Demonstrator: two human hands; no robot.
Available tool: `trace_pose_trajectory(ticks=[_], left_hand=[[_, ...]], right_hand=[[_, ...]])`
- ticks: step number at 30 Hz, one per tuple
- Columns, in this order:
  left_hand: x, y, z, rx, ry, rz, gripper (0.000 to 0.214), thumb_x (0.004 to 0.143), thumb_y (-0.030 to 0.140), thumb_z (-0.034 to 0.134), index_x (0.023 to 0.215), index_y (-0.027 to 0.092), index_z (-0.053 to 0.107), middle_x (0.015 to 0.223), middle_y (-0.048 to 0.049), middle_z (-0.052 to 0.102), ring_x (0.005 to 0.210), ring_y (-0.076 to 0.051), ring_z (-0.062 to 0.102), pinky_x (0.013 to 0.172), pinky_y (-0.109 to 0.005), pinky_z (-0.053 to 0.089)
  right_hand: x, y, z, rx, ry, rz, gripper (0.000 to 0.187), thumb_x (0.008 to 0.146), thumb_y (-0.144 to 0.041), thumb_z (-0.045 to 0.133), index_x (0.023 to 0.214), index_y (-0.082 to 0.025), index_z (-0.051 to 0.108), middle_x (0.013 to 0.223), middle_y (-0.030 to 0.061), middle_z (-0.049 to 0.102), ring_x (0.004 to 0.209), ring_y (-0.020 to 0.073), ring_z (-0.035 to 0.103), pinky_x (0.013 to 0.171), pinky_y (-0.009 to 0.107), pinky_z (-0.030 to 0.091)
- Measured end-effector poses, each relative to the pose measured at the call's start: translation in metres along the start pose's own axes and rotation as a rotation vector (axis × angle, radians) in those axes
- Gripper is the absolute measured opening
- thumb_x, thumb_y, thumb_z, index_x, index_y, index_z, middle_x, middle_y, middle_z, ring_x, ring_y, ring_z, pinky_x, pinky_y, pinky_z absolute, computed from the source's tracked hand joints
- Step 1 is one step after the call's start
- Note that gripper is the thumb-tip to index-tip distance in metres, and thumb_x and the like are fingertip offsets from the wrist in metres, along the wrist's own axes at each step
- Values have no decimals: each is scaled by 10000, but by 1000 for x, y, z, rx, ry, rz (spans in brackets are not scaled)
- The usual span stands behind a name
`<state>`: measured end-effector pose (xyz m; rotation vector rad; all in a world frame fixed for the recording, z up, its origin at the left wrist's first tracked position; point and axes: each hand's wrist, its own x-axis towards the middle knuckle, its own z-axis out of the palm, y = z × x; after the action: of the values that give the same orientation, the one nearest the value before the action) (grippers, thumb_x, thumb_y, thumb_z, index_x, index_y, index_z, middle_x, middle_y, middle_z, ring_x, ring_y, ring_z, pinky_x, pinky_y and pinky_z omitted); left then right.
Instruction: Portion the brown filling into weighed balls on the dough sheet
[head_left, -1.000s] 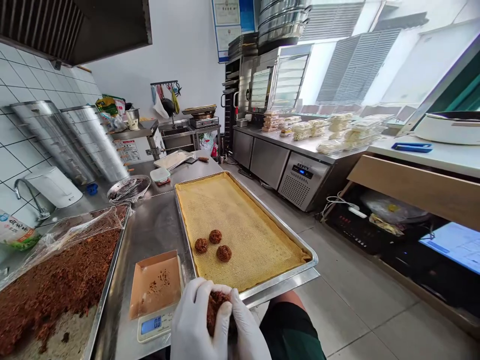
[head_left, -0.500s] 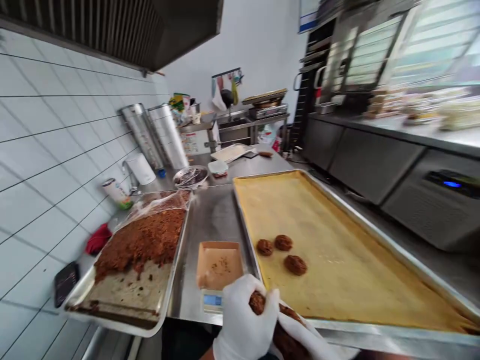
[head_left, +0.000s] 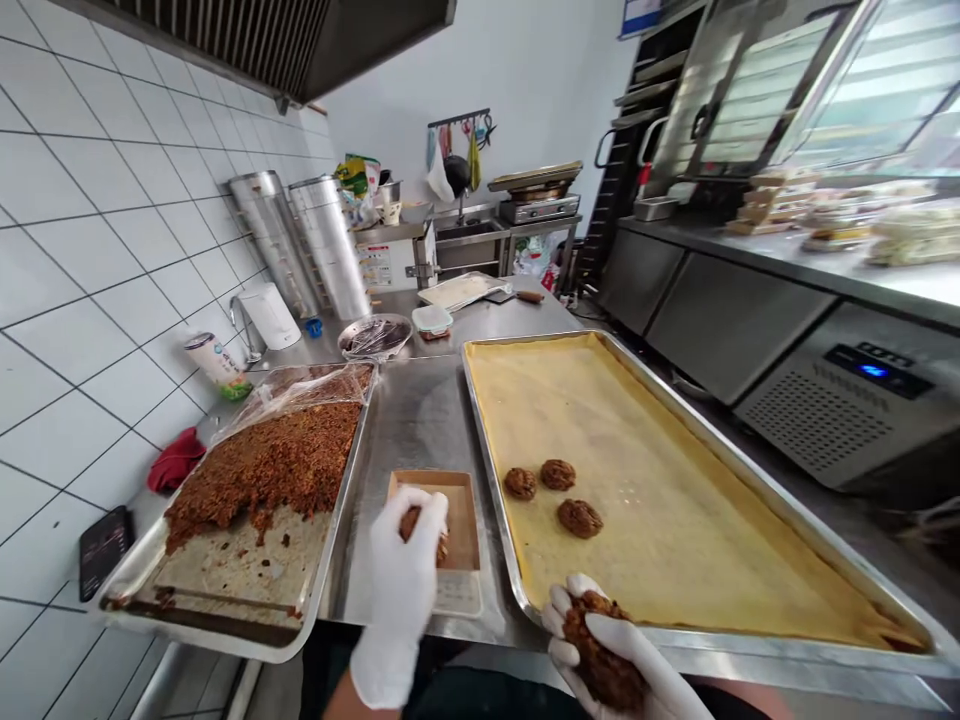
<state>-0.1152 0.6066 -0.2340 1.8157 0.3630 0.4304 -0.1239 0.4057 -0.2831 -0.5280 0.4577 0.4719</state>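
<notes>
My left hand [head_left: 405,555], in a white glove, is closed around a small lump of brown dough [head_left: 410,522] over the paper tray [head_left: 463,520] on the scale [head_left: 456,597]. A bigger lump of brown dough [head_left: 604,650] fills my right hand [head_left: 637,660], also gloved, at the near edge of the lined baking tray [head_left: 675,500]. Three dough pieces, a small one [head_left: 520,483], one beside it [head_left: 558,474] and a larger one [head_left: 580,518], lie on the yellow liner. Left of the scale, a metal tray [head_left: 330,570] carries a crumbly brown mass [head_left: 270,465], partly under plastic film.
A phone [head_left: 105,552] and a red cloth [head_left: 175,460] lie along the tiled wall. Farther back are a film-covered bowl [head_left: 375,337], a lidded container [head_left: 432,320] and a flat tray [head_left: 463,290]. A counter with stacked packages [head_left: 840,215] runs along the right.
My hands were close together at the baking tray's near edge. The left has moved left over the paper tray with a small dough lump; the right keeps the larger lump.
</notes>
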Motion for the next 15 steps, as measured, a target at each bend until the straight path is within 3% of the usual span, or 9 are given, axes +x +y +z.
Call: trace_pose_trajectory(ticks=[2,5,8,11,15], left_hand=[[19,-2,-15,180,-32,100,228,931,381,547,771,222,577,773,14,627,770,-158,588,741,-277,449],[41,-15,-23,398,-161,213,117,911,310,560,889,232,645,964,-24,685,932,-196,631,881,-325,476],[49,-31,-24,528,-287,263,205,904,292,563,1070,243,672,1141,-52,686,1060,-219,641,978,-367,486],[40,-39,-33,632,-261,260,297,945,298,491,1193,260,650,1265,-60,670,1179,-239,620,1068,-421,460],[3,-31,-37,561,-185,205,283,979,335,451,1177,314,652,1266,-15,690,1198,-217,628,1067,-418,494]], right_hand=[[-1,-9,-1,-28,12,-28,293,678,-161,820,948,-228,725,895,53,725,818,207,682,607,269,584],[-2,-11,-2,-26,57,-9,312,701,-173,820,992,-210,712,949,71,741,864,216,701,670,278,607],[-2,-4,-5,5,62,12,363,714,-189,828,1052,-203,698,955,77,749,855,205,708,692,280,615],[0,-2,-8,65,63,36,350,761,-243,809,1084,-169,698,950,89,748,843,202,704,707,302,619],[-1,-8,-7,192,62,55,263,794,-327,789,941,-119,725,959,129,755,928,253,712,789,358,624]])
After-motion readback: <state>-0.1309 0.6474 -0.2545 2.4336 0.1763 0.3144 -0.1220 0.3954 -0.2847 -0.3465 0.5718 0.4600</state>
